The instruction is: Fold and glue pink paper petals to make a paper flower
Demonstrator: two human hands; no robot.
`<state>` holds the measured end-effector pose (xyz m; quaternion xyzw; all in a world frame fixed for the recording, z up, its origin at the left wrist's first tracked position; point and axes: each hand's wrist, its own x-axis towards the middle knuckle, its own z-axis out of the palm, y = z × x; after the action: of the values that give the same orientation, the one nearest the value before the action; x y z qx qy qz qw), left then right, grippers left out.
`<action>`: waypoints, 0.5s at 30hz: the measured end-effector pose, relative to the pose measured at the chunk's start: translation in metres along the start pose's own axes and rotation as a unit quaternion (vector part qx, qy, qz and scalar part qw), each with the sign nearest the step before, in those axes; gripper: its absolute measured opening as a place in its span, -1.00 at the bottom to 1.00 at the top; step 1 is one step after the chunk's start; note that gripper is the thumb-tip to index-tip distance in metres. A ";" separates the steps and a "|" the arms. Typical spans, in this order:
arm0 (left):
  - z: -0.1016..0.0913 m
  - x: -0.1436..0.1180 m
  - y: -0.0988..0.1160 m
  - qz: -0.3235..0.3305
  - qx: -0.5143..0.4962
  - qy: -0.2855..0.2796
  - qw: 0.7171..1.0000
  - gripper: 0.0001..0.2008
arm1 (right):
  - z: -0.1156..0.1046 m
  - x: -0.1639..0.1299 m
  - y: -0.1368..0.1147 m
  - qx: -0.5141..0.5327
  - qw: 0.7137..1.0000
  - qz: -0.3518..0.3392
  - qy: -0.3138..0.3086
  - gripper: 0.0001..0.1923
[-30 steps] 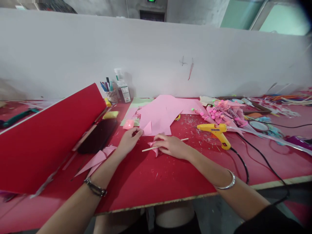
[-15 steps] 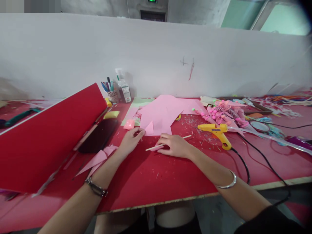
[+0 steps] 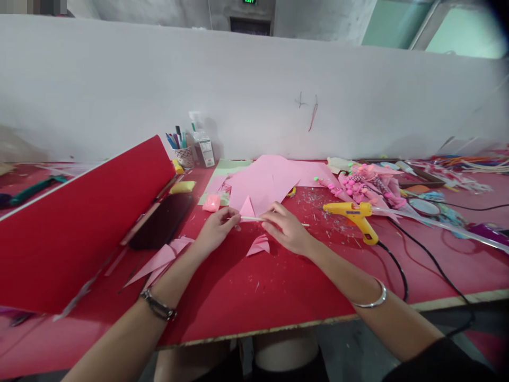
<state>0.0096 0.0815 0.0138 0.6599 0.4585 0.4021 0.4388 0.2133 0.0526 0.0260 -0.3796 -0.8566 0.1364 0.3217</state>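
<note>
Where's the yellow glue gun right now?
In the head view, the yellow glue gun lies on the red table, right of centre, just beyond the right hand, with the pink bouquet bundle behind it.

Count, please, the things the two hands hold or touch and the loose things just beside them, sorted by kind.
Wooden stick, held by left hand and right hand: 1
Small pink paper pieces, one at the stick, one folded below the right hand: 2
Yellow glue gun: 1
Total: 4
</note>
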 end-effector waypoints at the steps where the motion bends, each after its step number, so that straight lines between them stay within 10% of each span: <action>1: 0.001 -0.001 0.000 -0.009 -0.013 -0.008 1.000 -0.83 | 0.000 0.000 0.001 -0.020 1.000 0.001 0.014 -0.70; 15: 0.010 -0.012 0.019 -0.083 -0.118 -0.023 0.989 -0.85 | 0.000 0.002 0.001 -0.188 0.982 0.004 0.017 -0.71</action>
<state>0.0206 0.0647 0.0275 0.5726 0.4507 0.4000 0.5559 0.2130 0.0549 0.0263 -0.4392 -0.8599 -0.0325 0.2582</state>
